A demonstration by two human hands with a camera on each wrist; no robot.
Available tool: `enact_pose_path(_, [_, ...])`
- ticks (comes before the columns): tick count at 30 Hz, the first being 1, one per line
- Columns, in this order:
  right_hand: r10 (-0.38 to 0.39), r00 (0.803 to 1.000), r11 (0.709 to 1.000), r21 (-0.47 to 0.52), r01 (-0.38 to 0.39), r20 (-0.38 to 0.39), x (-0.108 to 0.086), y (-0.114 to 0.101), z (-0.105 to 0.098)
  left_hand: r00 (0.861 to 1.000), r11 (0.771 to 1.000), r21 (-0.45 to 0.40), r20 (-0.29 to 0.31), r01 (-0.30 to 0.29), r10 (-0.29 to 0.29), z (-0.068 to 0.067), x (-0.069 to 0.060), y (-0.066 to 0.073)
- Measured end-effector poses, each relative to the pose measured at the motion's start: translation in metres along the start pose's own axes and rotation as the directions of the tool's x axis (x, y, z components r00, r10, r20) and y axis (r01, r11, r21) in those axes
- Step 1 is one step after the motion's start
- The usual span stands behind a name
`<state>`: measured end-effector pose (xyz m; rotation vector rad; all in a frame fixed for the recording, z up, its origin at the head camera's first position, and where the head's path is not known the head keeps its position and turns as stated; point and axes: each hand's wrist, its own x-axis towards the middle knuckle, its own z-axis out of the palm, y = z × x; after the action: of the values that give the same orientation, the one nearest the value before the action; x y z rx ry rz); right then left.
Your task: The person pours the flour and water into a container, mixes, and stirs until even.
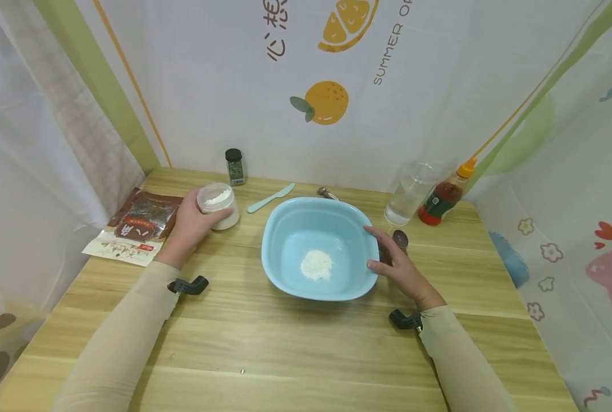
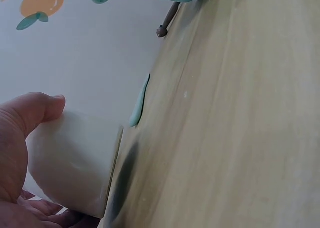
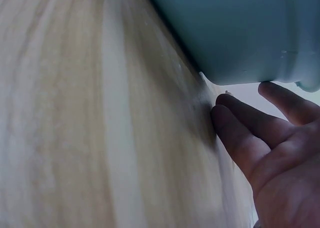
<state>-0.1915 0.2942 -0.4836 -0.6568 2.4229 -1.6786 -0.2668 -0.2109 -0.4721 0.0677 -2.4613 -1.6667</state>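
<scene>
The left hand (image 1: 190, 220) curls round a clear jar (image 1: 225, 215) of white powder, thumb across its near side and fingers on the far side; its mouth is uncovered, and whether its base meets the desk (image 1: 265, 349) is hard to tell. The right hand (image 1: 404, 272) is loosely spread, grasping nothing, with fingertips touching the outer right side of a light blue basin (image 1: 321, 295). The basin sits upright on the desk between the hands, a small mound of white powder (image 1: 316, 265) on its floor.

Just beside the right hand lies a dark brown measuring spoon (image 1: 401, 239), partly hidden by the fingers. Behind the basin is a metal measuring spoon (image 1: 326, 193); a pale green spreader (image 1: 271, 199) lies between basin and jar. A black-capped spice bottle (image 1: 235, 168) stands behind the jar, and a brown-and-white food pouch (image 1: 143, 223) lies left of it. At the right rear, a glass of water (image 1: 406, 200) stands near a yellow-capped red sauce bottle (image 1: 441, 199). Fruit-printed cloth (image 1: 208, 86) hangs behind.
</scene>
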Motion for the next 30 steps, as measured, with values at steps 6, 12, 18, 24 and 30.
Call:
enact_pose_path(6, [-0.017,1.000,1.000,0.012,0.017,0.011,0.000,0.001,0.000,1.000,0.997,0.077,-0.008,-0.002,0.003,-0.002,-0.001,-0.003])
enact_pose_path(12, [-0.018,1.000,1.000,0.020,0.018,0.012,0.000,0.002,0.000,0.999,0.996,0.080,0.016,-0.045,0.044,0.000,0.001,-0.008])
enact_pose_path(18, [-0.014,1.000,1.000,0.006,0.014,0.005,0.000,0.003,-0.001,0.998,0.995,0.085,0.026,-0.055,0.053,0.002,0.002,-0.008])
enact_pose_path(24, [-0.014,1.000,1.000,0.003,0.014,0.007,0.000,0.002,-0.001,0.998,0.989,0.139,0.034,-0.056,0.052,-0.001,0.002,0.001])
enact_pose_path(30, [-0.010,1.000,1.000,0.004,0.009,0.011,-0.001,0.001,-0.001,0.991,0.990,0.078,-0.048,-0.118,0.122,-0.003,-0.004,0.018])
